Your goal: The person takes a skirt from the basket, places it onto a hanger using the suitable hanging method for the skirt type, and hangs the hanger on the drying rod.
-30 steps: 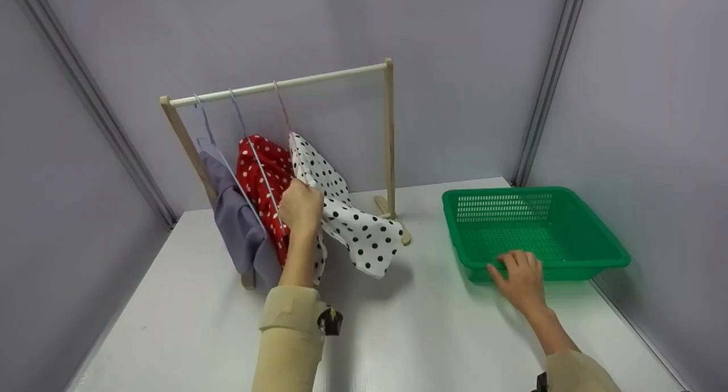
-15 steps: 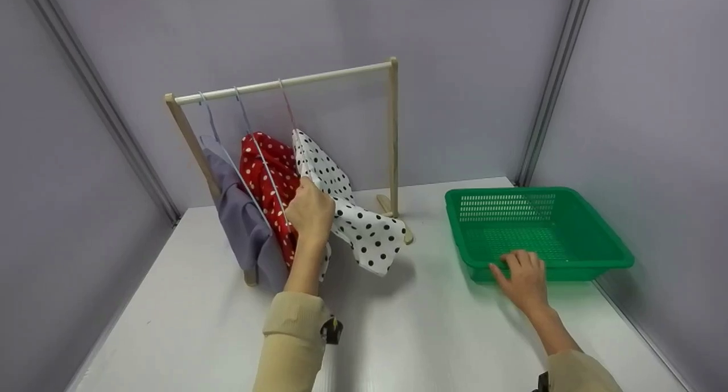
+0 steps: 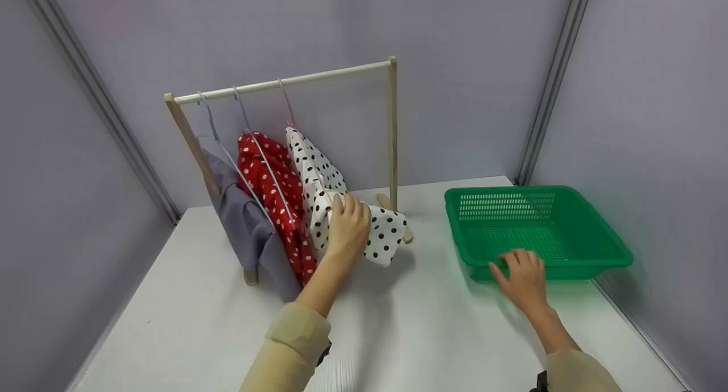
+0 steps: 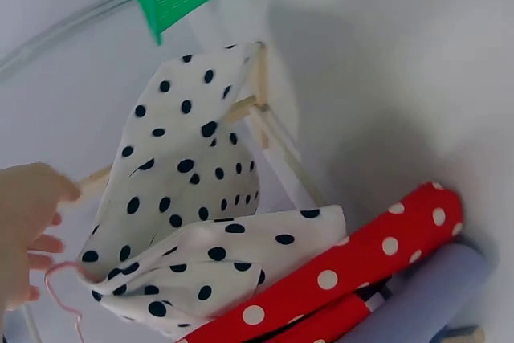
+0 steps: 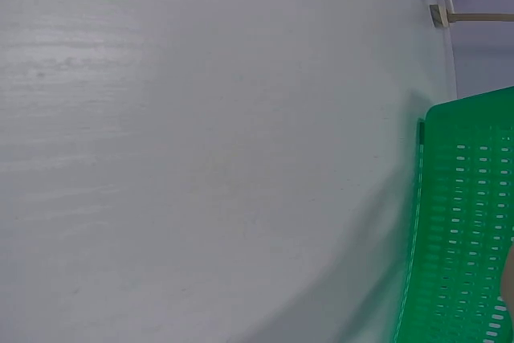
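In the head view my left hand point(image 3: 348, 227) is at the front of a white garment with black dots point(image 3: 310, 167), its fingers loosely bent over the cloth. The left wrist view shows that hand's fingers apart at the left edge, beside the garment's pink hanger point(image 4: 60, 299). The garment hangs from the wooden rack point(image 3: 335, 74), one part of it sticking out to the right. My right hand point(image 3: 523, 281) holds the front rim of a green plastic basket point(image 3: 591, 263), fingers hooked over it and thumb outside. Only a sliver of this hand shows in the right wrist view.
A red garment with white dots point(image 3: 264, 170) and a purple-grey garment point(image 3: 242, 227) hang on the rack to the left, close together. The white table point(image 3: 199, 335) is bounded by grey panels point(image 3: 466, 67) behind and at both sides.
My left hand has moved right and a little down, its fist loosening. The white dotted garment has shifted slightly, its outstretched part now partly behind the hand. My right hand stays at the basket.
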A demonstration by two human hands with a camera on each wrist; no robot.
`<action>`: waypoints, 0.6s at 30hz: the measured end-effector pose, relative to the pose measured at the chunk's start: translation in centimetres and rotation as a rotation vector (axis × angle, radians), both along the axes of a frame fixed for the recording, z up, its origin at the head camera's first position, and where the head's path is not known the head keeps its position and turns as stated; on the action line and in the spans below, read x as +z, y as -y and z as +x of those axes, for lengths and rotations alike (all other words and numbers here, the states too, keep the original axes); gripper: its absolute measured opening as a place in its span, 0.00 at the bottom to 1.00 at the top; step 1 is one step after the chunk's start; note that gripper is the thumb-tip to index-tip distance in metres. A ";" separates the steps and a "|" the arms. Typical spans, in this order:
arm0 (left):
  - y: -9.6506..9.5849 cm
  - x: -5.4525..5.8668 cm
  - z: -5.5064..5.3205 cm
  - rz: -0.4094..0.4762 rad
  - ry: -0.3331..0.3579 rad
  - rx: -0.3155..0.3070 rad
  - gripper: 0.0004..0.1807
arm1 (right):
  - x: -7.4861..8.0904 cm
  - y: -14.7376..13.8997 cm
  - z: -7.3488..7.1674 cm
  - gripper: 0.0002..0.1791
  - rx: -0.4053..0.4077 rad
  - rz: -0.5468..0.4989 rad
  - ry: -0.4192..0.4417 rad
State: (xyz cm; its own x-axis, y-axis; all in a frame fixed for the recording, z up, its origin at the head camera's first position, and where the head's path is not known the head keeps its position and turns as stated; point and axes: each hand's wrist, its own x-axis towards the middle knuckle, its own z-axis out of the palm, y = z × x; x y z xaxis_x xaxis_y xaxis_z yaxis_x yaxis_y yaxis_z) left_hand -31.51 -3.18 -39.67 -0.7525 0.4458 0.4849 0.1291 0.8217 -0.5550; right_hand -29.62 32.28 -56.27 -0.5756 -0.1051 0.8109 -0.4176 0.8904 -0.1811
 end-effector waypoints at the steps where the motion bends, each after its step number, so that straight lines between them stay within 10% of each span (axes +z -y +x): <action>1: -0.3 -0.3 0.0 -0.063 0.049 0.025 0.20 | 0.0 0.0 0.0 0.16 -0.003 0.000 0.004; 6: -1.4 -1.7 -0.6 -0.371 0.242 0.200 0.30 | 0.0 0.0 0.0 0.15 -0.006 -0.004 0.016; 10: -1.9 -2.0 -1.5 -0.442 0.282 0.275 0.33 | -0.1 -0.1 -0.1 0.16 -0.002 -0.002 0.005; 18: -2.0 -2.4 -2.0 -0.469 0.319 0.211 0.28 | -0.1 -0.3 -0.4 0.16 0.012 -0.003 -0.013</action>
